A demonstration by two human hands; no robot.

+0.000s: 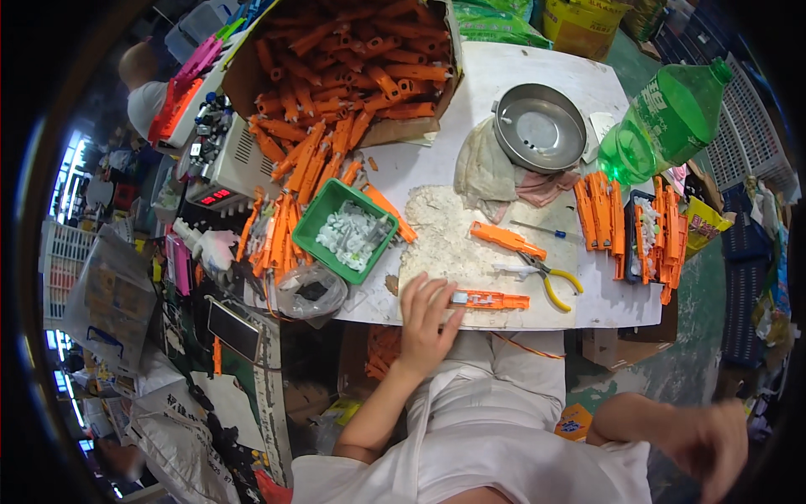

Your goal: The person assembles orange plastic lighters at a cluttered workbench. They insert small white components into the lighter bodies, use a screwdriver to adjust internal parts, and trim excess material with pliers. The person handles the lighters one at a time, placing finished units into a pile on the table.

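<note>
My left hand (429, 323) rests at the front edge of the table, its index finger and thumb at the left end of an orange plastic housing (495, 300). This housing lies flat, its inner side up, with pale and metallic bits inside. Away from the table at the lower right, my right hand (714, 449) is raised and smeared by motion; its fingers are hard to read. Beyond the held housing lie yellow-handled pliers (557, 286), another orange housing (508, 240) and a thin screwdriver (541, 228).
A green tub (312, 220) of small white parts stands left of the work board (432, 220). Behind it is a carton (449, 50) heaped with orange housings. A metal bowl (537, 151) sits on a cloth (478, 172). On the right are a green bottle (672, 122) and stacked housings (598, 210).
</note>
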